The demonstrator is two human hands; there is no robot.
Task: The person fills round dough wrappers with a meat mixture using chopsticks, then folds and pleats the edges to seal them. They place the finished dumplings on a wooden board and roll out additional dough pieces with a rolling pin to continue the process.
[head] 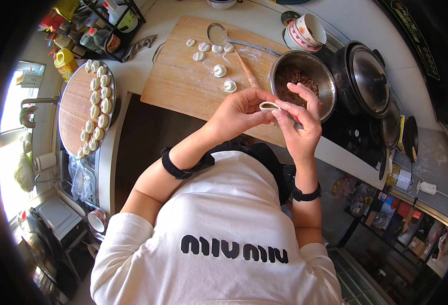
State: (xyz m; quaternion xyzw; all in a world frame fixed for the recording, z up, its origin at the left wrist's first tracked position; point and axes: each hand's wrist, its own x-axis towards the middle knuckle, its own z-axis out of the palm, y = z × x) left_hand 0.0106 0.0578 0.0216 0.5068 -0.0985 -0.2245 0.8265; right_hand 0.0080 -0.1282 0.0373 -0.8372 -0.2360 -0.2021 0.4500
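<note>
Between my left hand (pixel 243 110) and my right hand (pixel 302 118), a small dough wrapper (pixel 269 106) with dark filling is pinched by the fingers of both, its top still gaping. It is over the near right edge of a wooden board (pixel 182 76). Just behind my right hand stands a steel bowl (pixel 329 85) of brown minced filling (pixel 292 82). On the board are two folded dumplings (pixel 230 86), several flattened dough pieces (pixel 204 47), a wooden rolling pin (pixel 246 68) and a metal ladle (pixel 217 35) holding flour. A red thing beside my right hand is mostly hidden.
At the left, a round tray (pixel 71 114) bears rows of folded dumplings (pixel 95 98). Stacked bowls (pixel 300 36) and a lidded black pot (pixel 369 78) stand at the right by the black cooktop (pixel 355 133). A bottle rack (pixel 122 42) is at the back left.
</note>
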